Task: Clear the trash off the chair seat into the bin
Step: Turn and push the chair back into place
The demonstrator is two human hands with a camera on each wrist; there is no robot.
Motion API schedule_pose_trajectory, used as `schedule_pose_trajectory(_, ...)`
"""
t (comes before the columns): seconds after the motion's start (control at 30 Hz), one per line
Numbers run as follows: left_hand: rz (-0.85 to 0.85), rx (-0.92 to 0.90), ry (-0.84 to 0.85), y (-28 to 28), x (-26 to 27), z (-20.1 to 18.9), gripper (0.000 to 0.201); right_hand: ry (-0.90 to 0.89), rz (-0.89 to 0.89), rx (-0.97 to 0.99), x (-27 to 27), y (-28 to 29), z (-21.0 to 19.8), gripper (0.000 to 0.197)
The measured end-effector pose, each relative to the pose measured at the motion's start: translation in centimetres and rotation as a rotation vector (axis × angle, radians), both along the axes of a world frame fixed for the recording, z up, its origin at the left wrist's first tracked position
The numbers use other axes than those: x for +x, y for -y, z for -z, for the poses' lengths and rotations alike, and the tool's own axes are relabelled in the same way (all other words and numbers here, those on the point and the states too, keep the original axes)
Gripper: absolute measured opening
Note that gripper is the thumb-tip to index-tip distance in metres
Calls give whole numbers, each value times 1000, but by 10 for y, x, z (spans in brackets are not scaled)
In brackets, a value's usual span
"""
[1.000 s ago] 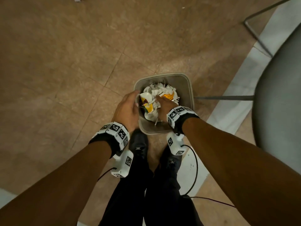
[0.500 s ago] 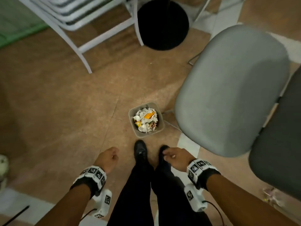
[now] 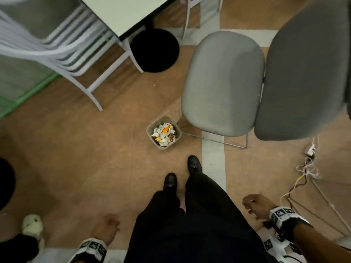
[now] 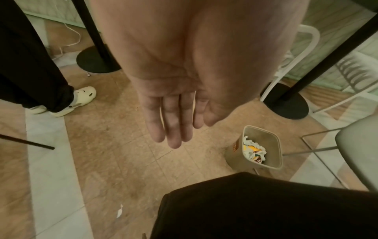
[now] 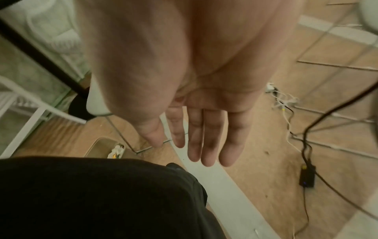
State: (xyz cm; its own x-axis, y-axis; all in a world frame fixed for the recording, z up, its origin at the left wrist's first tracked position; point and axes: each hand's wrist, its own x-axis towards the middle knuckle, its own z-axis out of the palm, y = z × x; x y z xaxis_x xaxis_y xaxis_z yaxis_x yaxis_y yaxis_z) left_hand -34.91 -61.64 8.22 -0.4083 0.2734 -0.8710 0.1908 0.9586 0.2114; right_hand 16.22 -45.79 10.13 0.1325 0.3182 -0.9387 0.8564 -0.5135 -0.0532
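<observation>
- At the person's sides, the left hand (image 4: 174, 100) and right hand (image 5: 204, 122) hang with fingers (image 4: 174, 129) straight, spread narrowly, holding nothing.
- At twelve o'clock from the black shoes (image 3: 193, 165), the small beige plastic bin (image 3: 163, 144) holds the crumpled white and orange trash (image 3: 164, 134); the pale grey padded chair seat (image 3: 222, 82) at one o'clock shows none.
- Risk: a careless step could tip the light bin or catch the loose white cables (image 3: 307, 171) at three o'clock.
- Bare floor lies open at nine o'clock.

Dim, warm indoor light; edges bend and smear, wrist views soft, perhaps motion-blurred.
</observation>
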Motion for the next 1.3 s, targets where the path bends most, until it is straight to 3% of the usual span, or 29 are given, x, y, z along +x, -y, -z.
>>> schedule_pose_trajectory(0.1,68,-33,-6,18,-16,-5,16,9,126,7,-13,49,-10,16)
schedule_pose_trajectory(0.27,192,-62,-9,21,-36,-2,13,20,87,49,-5,117,-9,21)
schedule_pose_trajectory(0.43,339,-30,-29,-7,-10,-10,13,33,175,53,27,161,7,16)
schedule_pose_trajectory(0.6,474,-12,-75,-51,35,-8,15,50,303,47,56,182,-27,21)
schedule_pose_trajectory(0.67,548,-17,-77,-67,49,11,15,30,381,41,82,196,-26,17)
schedule_pose_trajectory(0.73,656,-26,-104,-80,50,50,31,14,427,39,110,207,-23,10)
schedule_pose_trajectory(0.8,768,-49,-121,-99,80,61,32,4,437,28,142,208,-28,10)
schedule_pose_trajectory(0.87,828,-10,-117,-121,159,13,12,-15,463,23,183,208,-31,12)
schedule_pose_trajectory(1.0,737,10,-77,-161,272,-31,16,2,584,97,278,207,-12,14)
schedule_pose_trajectory(1.17,722,136,-92,-202,358,-52,15,-38,602,182,357,177,-2,17)
schedule_pose_trajectory(1.3,845,220,-93,-245,417,-69,18,-43,565,179,382,132,-6,18)
